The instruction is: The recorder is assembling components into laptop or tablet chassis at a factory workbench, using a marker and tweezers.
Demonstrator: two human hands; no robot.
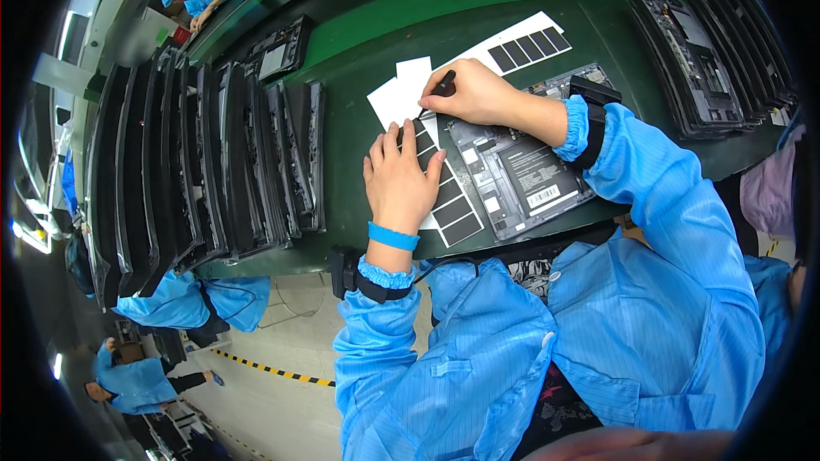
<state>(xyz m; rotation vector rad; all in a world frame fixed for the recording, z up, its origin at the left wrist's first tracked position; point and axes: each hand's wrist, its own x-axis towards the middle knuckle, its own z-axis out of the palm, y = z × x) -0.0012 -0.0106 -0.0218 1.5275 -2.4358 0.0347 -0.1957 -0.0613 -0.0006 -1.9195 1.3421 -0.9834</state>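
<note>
In the head view, we find the near edge of the green desk (346, 111) close to the person's body, with the opened laptop base (547, 172) and the lower end of the sticker sheet (457, 207) just inside it. We note a row of upright black laptop parts (205, 162) to the left, with a band of green desktop between it and the left hand (400, 186). A stack of laptop bases (694, 64) stands at the right, well apart from the right hand (478, 92); green surface shows between. The right forearm passes over the laptop base.

We observe the sticker sheet, white with black rectangles, partly under the left fingers, which lie spread upon it and grasp nothing. The right fingers are closed around a black pen (445, 82), its tip pointing down beside the sheet's upper end. A second sticker sheet (529, 49) lies beyond the right hand.
</note>
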